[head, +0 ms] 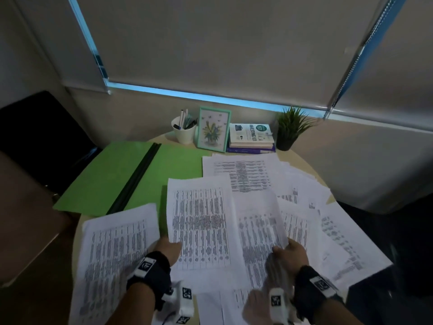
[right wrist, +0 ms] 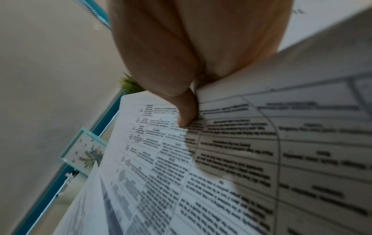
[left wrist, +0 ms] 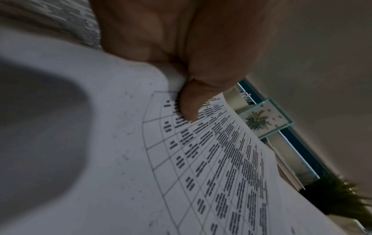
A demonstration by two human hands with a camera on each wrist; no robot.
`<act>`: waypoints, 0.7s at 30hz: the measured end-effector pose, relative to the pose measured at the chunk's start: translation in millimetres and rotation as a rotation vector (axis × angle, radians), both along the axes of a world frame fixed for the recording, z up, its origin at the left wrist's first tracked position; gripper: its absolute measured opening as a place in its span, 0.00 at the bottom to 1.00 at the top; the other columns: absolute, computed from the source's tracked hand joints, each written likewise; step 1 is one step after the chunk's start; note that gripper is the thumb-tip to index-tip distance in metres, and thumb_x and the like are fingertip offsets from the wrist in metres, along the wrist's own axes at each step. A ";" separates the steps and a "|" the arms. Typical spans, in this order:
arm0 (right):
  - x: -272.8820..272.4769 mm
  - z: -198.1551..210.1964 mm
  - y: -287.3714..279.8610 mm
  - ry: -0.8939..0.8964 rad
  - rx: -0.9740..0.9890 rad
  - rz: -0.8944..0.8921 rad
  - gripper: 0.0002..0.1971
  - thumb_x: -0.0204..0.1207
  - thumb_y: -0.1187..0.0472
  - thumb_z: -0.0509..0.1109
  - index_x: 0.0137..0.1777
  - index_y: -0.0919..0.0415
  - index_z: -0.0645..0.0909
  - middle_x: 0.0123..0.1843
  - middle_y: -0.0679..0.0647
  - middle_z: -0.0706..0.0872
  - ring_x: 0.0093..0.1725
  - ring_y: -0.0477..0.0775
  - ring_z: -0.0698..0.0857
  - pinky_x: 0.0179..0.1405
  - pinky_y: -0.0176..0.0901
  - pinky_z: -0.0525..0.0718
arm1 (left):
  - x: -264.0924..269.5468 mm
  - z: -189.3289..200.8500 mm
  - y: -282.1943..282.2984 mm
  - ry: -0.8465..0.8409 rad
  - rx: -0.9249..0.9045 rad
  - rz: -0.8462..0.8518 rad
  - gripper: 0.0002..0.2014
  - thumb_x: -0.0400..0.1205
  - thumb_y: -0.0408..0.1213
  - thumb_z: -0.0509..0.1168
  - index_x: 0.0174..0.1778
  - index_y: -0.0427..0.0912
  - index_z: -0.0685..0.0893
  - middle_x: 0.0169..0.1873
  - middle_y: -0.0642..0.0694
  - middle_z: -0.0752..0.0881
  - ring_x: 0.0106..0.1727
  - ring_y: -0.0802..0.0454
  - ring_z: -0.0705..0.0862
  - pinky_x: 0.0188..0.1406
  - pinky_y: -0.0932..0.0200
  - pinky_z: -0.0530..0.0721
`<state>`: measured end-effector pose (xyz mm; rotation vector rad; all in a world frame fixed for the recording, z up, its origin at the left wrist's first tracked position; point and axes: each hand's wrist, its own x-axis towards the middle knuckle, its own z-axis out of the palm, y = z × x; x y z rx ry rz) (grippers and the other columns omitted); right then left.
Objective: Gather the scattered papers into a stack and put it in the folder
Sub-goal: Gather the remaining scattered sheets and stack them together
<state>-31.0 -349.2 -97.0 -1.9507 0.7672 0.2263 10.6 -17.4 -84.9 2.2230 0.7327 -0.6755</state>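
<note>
Several printed sheets lie scattered over the round table (head: 302, 160). My left hand (head: 169, 249) pinches the near left edge of one table-printed sheet (head: 199, 221), thumb on top; the left wrist view shows that thumb (left wrist: 188, 105) pressing the sheet (left wrist: 201, 159). My right hand (head: 289, 253) pinches the near edge of a second sheet (head: 257, 233), which overlaps the first; its thumb (right wrist: 186, 112) lies on the print (right wrist: 221, 159). An open green folder (head: 117, 177) lies at the back left, its black spine running diagonally. Another sheet (head: 117, 254) lies at the near left.
At the table's back stand a white pen cup (head: 184, 131), a framed flower picture (head: 213, 130), a stack of books (head: 251, 138) and a small potted plant (head: 290, 127). More loose sheets (head: 339, 235) spread to the right edge. A dark chair (head: 39, 130) stands left.
</note>
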 end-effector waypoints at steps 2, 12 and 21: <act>-1.8 -4.4 -1.7 0.014 -0.016 -0.089 0.14 0.77 0.68 0.72 0.61 0.72 0.83 0.51 0.65 0.88 0.49 0.63 0.85 0.54 0.50 0.83 | 1.6 1.3 -2.6 0.000 0.043 -0.016 0.25 0.83 0.39 0.63 0.74 0.31 0.72 0.68 0.33 0.79 0.67 0.36 0.79 0.63 0.50 0.78; 3.8 -0.4 -10.5 0.102 0.038 -0.217 0.12 0.73 0.75 0.70 0.56 0.70 0.79 0.49 0.65 0.86 0.48 0.66 0.85 0.53 0.56 0.86 | -4.0 5.4 -5.5 0.153 0.075 -0.121 0.23 0.80 0.32 0.68 0.71 0.31 0.75 0.66 0.37 0.81 0.60 0.44 0.81 0.43 0.65 0.79; 3.5 13.5 22.2 0.086 0.142 0.075 0.03 0.77 0.72 0.67 0.49 0.68 0.80 0.46 0.63 0.88 0.40 0.58 0.86 0.40 0.49 0.87 | -17.3 -0.3 -42.1 0.178 0.110 -0.240 0.32 0.75 0.34 0.66 0.77 0.41 0.67 0.61 0.43 0.82 0.54 0.44 0.84 0.51 0.55 0.86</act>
